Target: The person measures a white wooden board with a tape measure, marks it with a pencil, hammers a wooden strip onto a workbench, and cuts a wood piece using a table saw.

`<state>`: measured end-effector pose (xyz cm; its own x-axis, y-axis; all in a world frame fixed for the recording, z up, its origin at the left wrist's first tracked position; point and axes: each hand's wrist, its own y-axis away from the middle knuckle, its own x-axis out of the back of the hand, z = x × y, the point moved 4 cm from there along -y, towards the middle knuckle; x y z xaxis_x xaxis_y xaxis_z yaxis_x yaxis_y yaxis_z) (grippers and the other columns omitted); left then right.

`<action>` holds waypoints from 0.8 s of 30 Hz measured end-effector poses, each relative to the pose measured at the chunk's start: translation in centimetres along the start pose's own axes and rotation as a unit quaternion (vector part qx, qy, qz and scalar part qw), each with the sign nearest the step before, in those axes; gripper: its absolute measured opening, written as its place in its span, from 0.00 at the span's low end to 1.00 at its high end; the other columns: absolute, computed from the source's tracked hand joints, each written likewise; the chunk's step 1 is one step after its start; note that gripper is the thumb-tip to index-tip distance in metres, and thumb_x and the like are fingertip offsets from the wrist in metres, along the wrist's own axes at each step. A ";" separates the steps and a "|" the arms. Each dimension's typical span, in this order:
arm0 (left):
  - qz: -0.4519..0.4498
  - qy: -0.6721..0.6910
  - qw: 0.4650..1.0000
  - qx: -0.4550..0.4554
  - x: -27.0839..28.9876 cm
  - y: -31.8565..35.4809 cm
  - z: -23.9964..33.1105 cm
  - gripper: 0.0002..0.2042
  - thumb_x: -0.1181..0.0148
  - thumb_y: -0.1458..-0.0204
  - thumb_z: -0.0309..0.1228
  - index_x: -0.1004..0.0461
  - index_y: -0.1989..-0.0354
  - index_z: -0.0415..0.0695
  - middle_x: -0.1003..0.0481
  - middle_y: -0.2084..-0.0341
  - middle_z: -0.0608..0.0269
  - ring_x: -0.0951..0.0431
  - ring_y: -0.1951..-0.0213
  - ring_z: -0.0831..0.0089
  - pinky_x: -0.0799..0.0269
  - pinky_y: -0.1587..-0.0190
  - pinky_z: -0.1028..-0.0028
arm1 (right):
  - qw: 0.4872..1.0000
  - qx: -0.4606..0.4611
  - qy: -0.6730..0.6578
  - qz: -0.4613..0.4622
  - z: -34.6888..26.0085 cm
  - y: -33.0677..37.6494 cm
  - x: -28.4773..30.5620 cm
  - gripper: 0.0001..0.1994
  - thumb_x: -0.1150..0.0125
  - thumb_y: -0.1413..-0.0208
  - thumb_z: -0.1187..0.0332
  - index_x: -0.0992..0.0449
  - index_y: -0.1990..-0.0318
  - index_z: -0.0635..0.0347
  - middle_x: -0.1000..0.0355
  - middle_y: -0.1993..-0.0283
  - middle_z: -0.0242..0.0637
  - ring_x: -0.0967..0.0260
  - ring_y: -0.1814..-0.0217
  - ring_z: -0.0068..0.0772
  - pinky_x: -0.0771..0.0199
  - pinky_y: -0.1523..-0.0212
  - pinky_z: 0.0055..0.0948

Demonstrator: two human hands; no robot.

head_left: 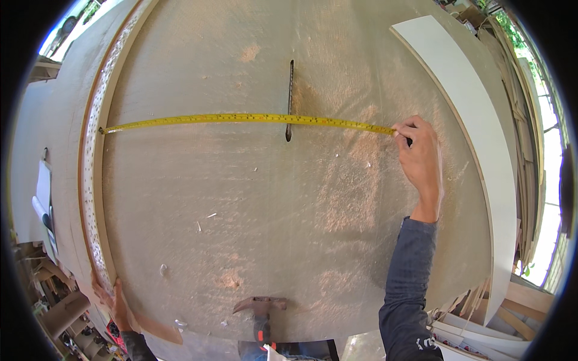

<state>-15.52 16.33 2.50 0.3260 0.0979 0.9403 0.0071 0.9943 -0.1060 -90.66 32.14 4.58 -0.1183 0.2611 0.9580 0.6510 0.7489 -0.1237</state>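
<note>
My right hand (pixel 416 147) pinches a yellow tape measure (pixel 241 118) at its right end; a small dark part shows between the fingers. The blade stretches left across the table to a long straight fence (pixel 96 108), where its end hook meets the inner edge. Midway, the tape passes over a saw blade (pixel 291 90) that stands in a slot of the dusty saw table (pixel 229 174). At the lower left, my left hand (pixel 114 304) grips the near end of the fence, thumb on one side and fingers on the other.
A claw hammer (pixel 261 307) lies at the table's near edge. Along the right side rests a long white board (pixel 481 102), with stacked boards (pixel 524 144) beyond it. Sawdust (pixel 352 186) and small chips are scattered about. A notepad (pixel 43 186) lies at far left.
</note>
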 end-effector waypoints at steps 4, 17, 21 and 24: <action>0.006 -0.003 1.000 0.013 0.0 0.0 -0.4 0.43 0.34 0.53 0.41 0.47 0.28 0.46 0.42 0.32 0.48 0.48 0.31 0.50 0.60 0.29 0.49 | 1.000 -0.019 -0.024 -0.006 0.1 -0.1 0.1 0.06 0.37 0.44 0.73 0.15 0.62 0.59 0.24 0.61 0.32 0.25 0.60 0.32 0.24 0.60 0.33; -0.008 -0.030 0.997 0.069 0.9 0.4 1.2 0.48 0.30 0.58 0.39 0.50 0.27 0.49 0.42 0.34 0.50 0.48 0.32 0.43 0.63 0.32 0.38 | 0.999 -0.041 0.009 -0.023 1.0 0.5 -0.6 0.07 0.36 0.44 0.72 0.14 0.60 0.53 0.26 0.59 0.29 0.30 0.52 0.34 0.35 0.45 0.51; -0.004 -0.027 0.997 0.067 1.1 0.5 0.2 0.50 0.29 0.61 0.41 0.51 0.27 0.49 0.42 0.35 0.49 0.49 0.31 0.42 0.64 0.32 0.35 | 0.999 -0.040 0.013 -0.030 0.3 0.5 0.0 0.07 0.36 0.44 0.72 0.14 0.60 0.53 0.27 0.58 0.30 0.31 0.50 0.33 0.35 0.45 0.52; -0.020 -0.032 0.995 0.091 1.1 0.6 1.0 0.51 0.29 0.61 0.41 0.53 0.27 0.50 0.44 0.34 0.50 0.50 0.31 0.42 0.66 0.32 0.33 | 0.998 -0.053 0.015 -0.025 0.3 0.8 -0.3 0.07 0.36 0.44 0.72 0.14 0.60 0.54 0.27 0.58 0.32 0.31 0.49 0.34 0.36 0.43 0.55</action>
<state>-16.12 17.11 3.76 0.2677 0.0548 0.9620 -0.1537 0.9880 -0.0136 -90.36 32.88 4.15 -0.1314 0.2056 0.9698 0.7205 0.6917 -0.0490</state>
